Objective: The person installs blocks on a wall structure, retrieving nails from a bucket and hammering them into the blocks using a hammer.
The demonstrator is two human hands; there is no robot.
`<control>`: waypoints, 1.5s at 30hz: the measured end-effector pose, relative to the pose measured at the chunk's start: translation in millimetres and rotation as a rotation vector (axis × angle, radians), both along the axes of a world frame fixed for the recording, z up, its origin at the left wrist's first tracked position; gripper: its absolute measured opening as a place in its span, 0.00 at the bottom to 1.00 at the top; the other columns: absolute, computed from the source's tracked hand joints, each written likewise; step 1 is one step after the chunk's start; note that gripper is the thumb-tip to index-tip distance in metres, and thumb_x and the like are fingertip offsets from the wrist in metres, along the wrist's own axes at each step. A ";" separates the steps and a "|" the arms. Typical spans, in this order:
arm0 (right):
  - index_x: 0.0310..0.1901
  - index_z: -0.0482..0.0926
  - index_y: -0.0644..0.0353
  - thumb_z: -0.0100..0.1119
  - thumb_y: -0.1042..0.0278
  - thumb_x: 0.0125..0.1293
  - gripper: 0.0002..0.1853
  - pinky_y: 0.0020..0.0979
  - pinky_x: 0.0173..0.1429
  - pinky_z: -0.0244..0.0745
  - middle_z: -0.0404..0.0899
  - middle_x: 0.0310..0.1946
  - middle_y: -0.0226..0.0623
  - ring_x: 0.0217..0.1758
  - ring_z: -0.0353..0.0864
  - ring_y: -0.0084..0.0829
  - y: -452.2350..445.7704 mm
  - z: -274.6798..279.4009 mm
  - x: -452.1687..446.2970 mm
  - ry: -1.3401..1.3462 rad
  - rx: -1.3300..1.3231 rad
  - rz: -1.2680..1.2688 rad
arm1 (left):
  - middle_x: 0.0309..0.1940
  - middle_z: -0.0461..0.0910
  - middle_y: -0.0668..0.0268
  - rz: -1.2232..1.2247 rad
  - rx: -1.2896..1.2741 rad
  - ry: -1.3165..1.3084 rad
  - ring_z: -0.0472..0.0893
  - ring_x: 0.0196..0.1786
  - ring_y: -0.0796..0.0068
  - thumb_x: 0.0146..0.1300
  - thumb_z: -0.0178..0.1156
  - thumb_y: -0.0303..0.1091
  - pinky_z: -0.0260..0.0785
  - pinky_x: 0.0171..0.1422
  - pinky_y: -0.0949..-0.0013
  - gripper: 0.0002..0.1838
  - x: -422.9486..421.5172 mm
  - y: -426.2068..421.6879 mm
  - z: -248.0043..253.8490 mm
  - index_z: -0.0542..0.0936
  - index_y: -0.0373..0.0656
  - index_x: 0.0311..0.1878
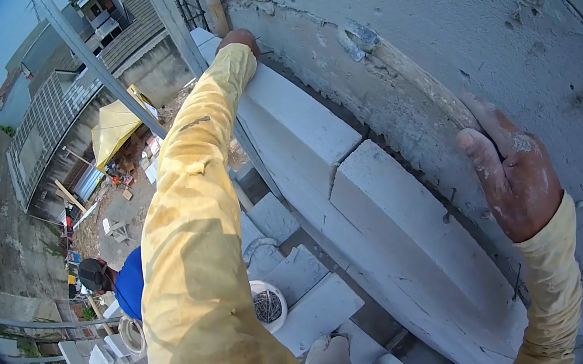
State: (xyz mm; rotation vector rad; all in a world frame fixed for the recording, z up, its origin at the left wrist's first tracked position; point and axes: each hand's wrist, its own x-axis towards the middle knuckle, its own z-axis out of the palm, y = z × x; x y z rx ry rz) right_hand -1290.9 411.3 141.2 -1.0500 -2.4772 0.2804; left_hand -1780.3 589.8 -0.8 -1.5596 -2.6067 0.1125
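My right hand point(518, 176), dusted with white, is closed round the wooden handle of a hammer point(418, 78), whose metal head lies up and to the left against the grey wall. Stretched far forward, my left hand point(240, 40) rests at the far end of the pale blocks; its fingers are mostly hidden behind the yellow sleeve. Two long pale blocks point(413, 202) with bevelled edges lie end to end along the wall, with a narrow joint between them. Several nails stick up in the gap beside the wall.
Below the blocks are loose white slabs point(323, 300) and a white bucket of nails point(270, 305). Metal scaffold poles point(92, 61) stand at the left. A person in a blue shirt point(129, 285) is lower down. Further below lies a yard with a yellow canopy point(113, 129).
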 end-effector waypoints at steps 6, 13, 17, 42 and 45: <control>0.63 0.70 0.69 0.49 0.45 0.72 0.32 0.27 0.32 0.66 0.76 0.29 0.40 0.24 0.71 0.23 -69.2 13.6 94.5 0.133 0.015 -0.270 | 0.54 0.78 0.48 -0.093 0.258 0.043 0.77 0.57 0.50 0.61 0.58 0.39 0.73 0.59 0.57 0.19 36.7 -12.8 -13.8 0.79 0.35 0.51; 0.64 0.68 0.69 0.47 0.45 0.72 0.33 0.21 0.23 0.48 0.64 0.16 0.25 0.16 0.57 0.14 -138.4 -11.4 175.0 0.411 -0.193 -0.420 | 0.39 0.77 0.62 -0.234 0.240 -1.579 0.75 0.38 0.77 0.64 0.56 0.35 0.70 0.37 0.71 0.15 172.6 -113.4 45.0 0.79 0.38 0.51; 0.60 0.71 0.73 0.47 0.41 0.71 0.36 0.23 0.22 0.54 0.66 0.16 0.26 0.17 0.62 0.16 -159.2 -18.4 183.9 0.400 -0.330 -0.503 | 0.34 0.75 0.66 -0.419 -0.013 -1.233 0.72 0.34 0.82 0.65 0.56 0.33 0.66 0.33 0.74 0.14 195.2 -109.5 24.5 0.81 0.38 0.50; 0.58 0.73 0.63 0.55 0.54 0.69 0.23 0.41 0.38 0.79 0.82 0.39 0.52 0.35 0.84 0.51 -127.7 -40.5 138.0 0.030 -0.175 0.032 | 0.25 0.82 0.70 -0.173 -0.587 -0.527 0.75 0.22 0.79 0.55 0.70 0.41 0.68 0.28 0.72 0.11 218.6 -28.3 35.7 0.86 0.44 0.34; 0.57 0.75 0.58 0.56 0.55 0.68 0.21 0.42 0.36 0.79 0.82 0.37 0.47 0.34 0.84 0.48 -106.6 -41.3 106.9 -0.162 -0.095 0.070 | 0.25 0.82 0.71 -0.140 -0.581 -0.707 0.73 0.21 0.82 0.55 0.70 0.39 0.65 0.24 0.76 0.11 205.3 -21.8 27.0 0.86 0.41 0.34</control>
